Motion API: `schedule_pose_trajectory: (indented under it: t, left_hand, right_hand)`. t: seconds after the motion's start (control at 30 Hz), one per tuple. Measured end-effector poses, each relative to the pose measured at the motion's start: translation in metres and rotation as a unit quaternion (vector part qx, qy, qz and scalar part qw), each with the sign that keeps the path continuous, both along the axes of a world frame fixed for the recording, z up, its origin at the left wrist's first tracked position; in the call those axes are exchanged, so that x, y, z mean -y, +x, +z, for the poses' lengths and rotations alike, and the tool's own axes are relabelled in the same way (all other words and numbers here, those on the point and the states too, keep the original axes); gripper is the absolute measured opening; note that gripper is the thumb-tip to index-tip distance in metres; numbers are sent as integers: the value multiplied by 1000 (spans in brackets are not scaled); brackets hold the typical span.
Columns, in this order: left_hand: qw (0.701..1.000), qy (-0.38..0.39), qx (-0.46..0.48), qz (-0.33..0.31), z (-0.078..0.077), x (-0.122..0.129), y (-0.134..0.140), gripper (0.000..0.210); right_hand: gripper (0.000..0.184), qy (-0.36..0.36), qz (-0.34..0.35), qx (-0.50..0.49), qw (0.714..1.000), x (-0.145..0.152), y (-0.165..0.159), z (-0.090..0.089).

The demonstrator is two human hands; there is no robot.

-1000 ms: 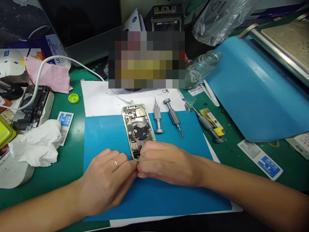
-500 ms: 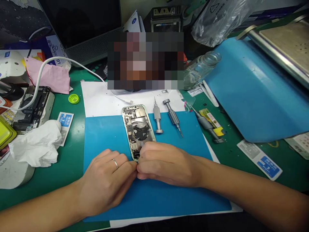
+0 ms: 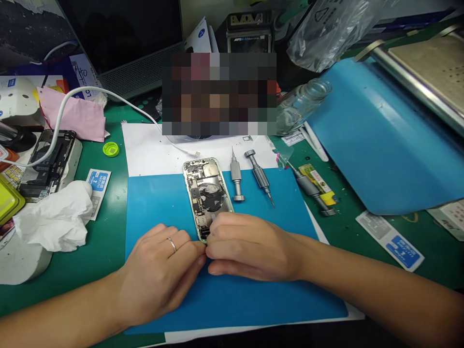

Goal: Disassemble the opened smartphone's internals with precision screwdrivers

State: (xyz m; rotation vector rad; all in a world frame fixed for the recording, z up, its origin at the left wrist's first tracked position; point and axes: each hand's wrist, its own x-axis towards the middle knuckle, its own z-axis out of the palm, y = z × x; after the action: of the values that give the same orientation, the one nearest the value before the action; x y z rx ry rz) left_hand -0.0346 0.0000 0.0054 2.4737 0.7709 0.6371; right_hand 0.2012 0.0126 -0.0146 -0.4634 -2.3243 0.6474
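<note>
An opened smartphone [image 3: 211, 193] lies face up on the blue mat [image 3: 155, 203], its circuit board and metal interior exposed. My left hand [image 3: 165, 268], wearing a ring, is closed near the phone's bottom edge, thumb and index finger together. Curled over the lower right corner is my right hand [image 3: 250, 246], its fingertips meeting those of the left. Whatever the fingers pinch is hidden behind them. Beyond the right hand lie two grey screwdrivers, one upright in view [image 3: 236, 176] and one slanted [image 3: 259, 174].
Further right lie another screwdriver [image 3: 313, 191] and a glass jar [image 3: 302, 104]. A white cable [image 3: 108, 92] arches in from the left and ends above the phone. Crumpled tissue [image 3: 58, 215] and another opened phone [image 3: 47, 159] sit at left. A monitor [image 3: 123, 38] stands behind.
My right thumb has dropped slightly away from the left fingertips, leaving a small gap below the index finger. The phone and both hands stay in nearly the same place.
</note>
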Motion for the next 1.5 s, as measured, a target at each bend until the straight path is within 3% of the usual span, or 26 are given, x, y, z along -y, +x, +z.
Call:
schedule_pose_trajectory:
  t: [0.67,1.03,1.5]
  left_hand:
    - [999,-45,-1,29,2,1,-1,13]
    - [980,129,-146,37,-2,7,2,45]
    - [965,206,-162,13,-2,19,1,44]
  right_hand:
    - [7,51,-73,65,994,-5,6,7]
    - [4,73,-136,108,982,-12,15,3]
    - [7,79,-126,125,981,-10,15,3]
